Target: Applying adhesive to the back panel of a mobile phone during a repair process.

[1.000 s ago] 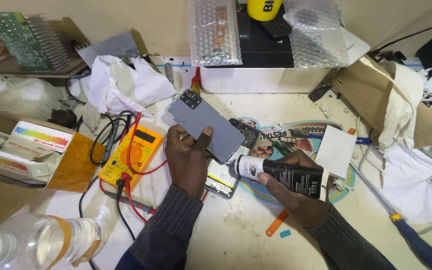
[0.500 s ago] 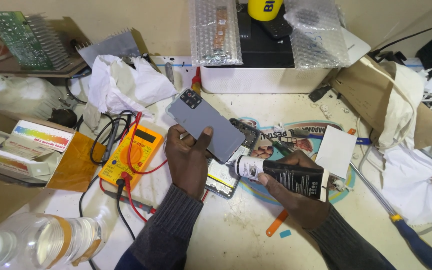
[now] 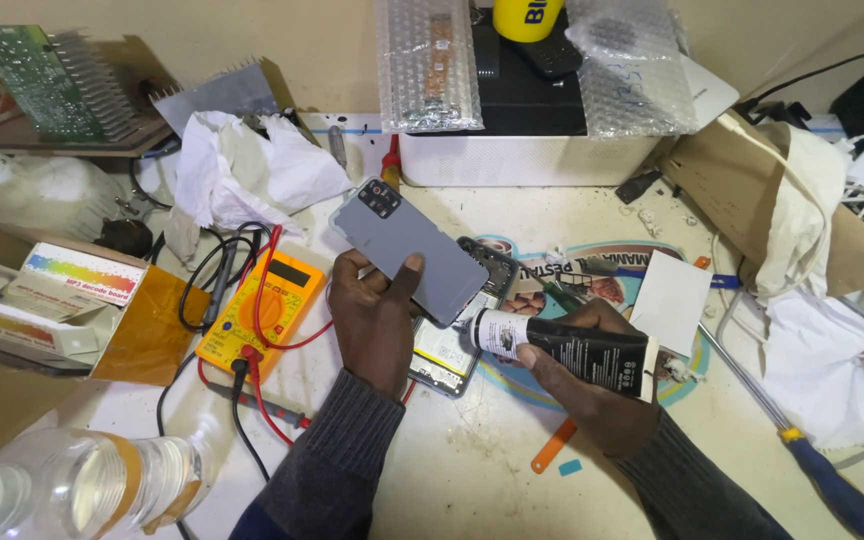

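Observation:
My left hand (image 3: 377, 320) holds a grey phone back cover (image 3: 407, 245) tilted up, camera cutout at its upper left. My right hand (image 3: 592, 385) grips a black and white glue tube (image 3: 562, 347), its nozzle pointing left at the cover's lower right edge. Below both hands an opened phone body (image 3: 447, 350) lies flat on the white table (image 3: 452, 470), partly hidden by my left hand and the cover.
A yellow multimeter (image 3: 262, 305) with red and black leads lies left. White box (image 3: 522, 155) with bubble-wrapped parts at back. A white card (image 3: 670, 302), blue-handled screwdriver (image 3: 817, 470), orange pry tool (image 3: 552, 447), clear bottle (image 3: 72, 485), crumpled tissues and cardboard boxes surround.

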